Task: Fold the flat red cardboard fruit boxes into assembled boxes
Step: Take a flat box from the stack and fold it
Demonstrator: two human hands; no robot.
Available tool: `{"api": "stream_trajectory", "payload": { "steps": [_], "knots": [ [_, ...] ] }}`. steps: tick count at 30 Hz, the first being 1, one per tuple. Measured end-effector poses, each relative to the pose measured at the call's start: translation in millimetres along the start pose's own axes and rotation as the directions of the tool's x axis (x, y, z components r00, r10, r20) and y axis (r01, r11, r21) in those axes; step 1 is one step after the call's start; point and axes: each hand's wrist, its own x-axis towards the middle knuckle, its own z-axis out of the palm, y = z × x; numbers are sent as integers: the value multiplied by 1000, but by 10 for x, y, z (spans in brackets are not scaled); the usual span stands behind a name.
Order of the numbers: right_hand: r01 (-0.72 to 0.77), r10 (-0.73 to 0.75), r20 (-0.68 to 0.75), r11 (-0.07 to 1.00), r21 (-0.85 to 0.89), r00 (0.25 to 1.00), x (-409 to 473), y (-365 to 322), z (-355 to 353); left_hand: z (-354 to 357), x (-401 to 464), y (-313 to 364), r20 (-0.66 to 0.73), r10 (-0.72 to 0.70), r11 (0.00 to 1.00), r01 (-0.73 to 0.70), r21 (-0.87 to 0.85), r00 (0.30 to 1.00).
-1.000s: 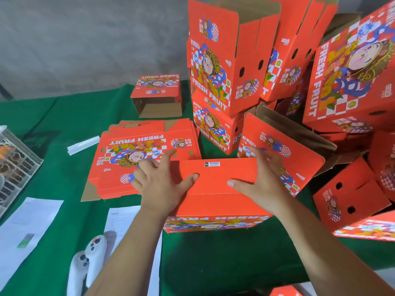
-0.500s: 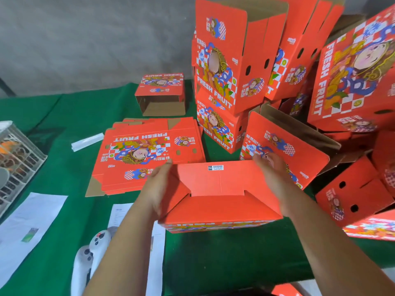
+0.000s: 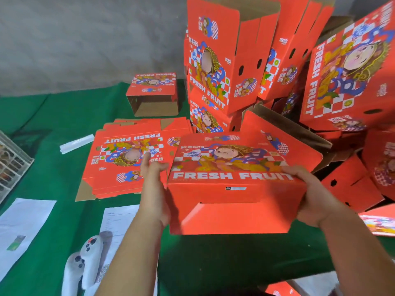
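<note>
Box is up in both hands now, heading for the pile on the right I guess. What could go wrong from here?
1. The pile of assembled boxes already leans and lies jumbled; adding the held box could topple it.
2. The left hand presses flat on the box's side while the right hand grips a corner, so it might slip.
3. The bottom flaps facing the camera may spring open.
</note>
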Motion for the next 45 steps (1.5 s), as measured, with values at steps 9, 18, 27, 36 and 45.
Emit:
{"api": "stream_trajectory", "payload": {
  "steps": [9, 18, 27, 36, 45],
  "knots": [
    [261, -184, 218, 873, -411, 959, 11, -354, 160, -292, 11, -206, 158, -175, 980, 157, 121, 972],
    [508, -490, 195, 663, -549, 850, 102, -331, 200, -59, 58, -326, 203, 213, 932, -261, 253, 956],
    [448, -550, 79, 579, -681, 831, 302, 116, 325, -273, 413, -479, -23, 547, 516, -315, 797, 837],
    [315, -366, 112, 564, -763, 924, 463, 567, 322, -99, 504, -240, 24, 415, 660, -319, 680, 909],
    [473, -606, 175, 376, -797, 776, 349, 315, 352, 6, 451, -173, 39, 394, 703, -328, 631, 918]
  ]
}}
